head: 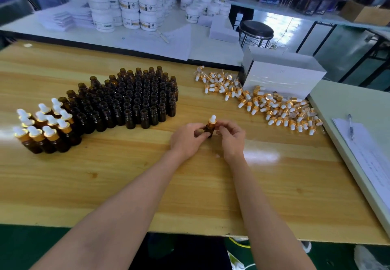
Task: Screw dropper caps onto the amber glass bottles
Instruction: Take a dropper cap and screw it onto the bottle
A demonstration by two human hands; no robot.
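Left hand (186,138) gripped the bottle (209,130) above the desk (126,174); right hand (231,135) pinched its cap (211,122).

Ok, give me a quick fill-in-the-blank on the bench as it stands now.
1. The left hand and right hand together hold ____ amber bottle.
2. The capped bottles stand ____ of the open bottles.
3. The loose dropper caps lie beside a white ____.
Missing: one, left, box.

Bare table (147,185) near edge; uncapped bottles (135,99) block left, cap pile (263,103) right.
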